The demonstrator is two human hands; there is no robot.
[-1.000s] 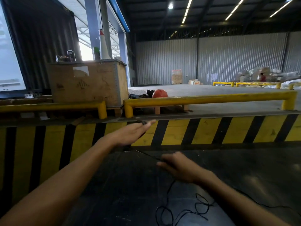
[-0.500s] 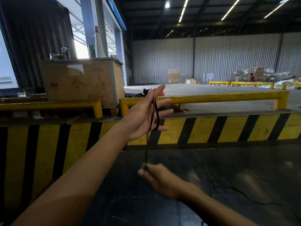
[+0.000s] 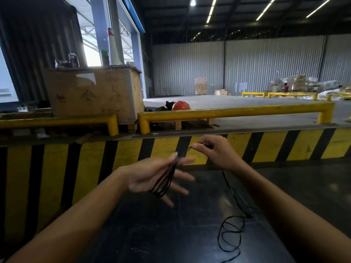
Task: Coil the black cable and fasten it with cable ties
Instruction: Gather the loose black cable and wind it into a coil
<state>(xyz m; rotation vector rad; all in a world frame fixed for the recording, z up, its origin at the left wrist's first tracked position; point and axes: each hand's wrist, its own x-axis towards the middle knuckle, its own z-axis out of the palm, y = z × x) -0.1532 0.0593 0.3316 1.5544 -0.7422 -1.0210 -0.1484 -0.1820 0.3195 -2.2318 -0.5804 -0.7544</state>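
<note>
Black floor below yellow-striped dock wall

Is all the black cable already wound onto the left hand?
No: loose black cable lies on the dark surface, while the left hand holds only a few loops.

Two bare forearms, no sleeves, left hand, right hand, short nails

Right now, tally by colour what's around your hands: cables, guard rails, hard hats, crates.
Black: 1, the black cable, some loops over the left hand, pinched by the right hand
Yellow: 2, near guard rails
Orange: 1 hard hat
Brown: 1 crate
Total: 5
</note>
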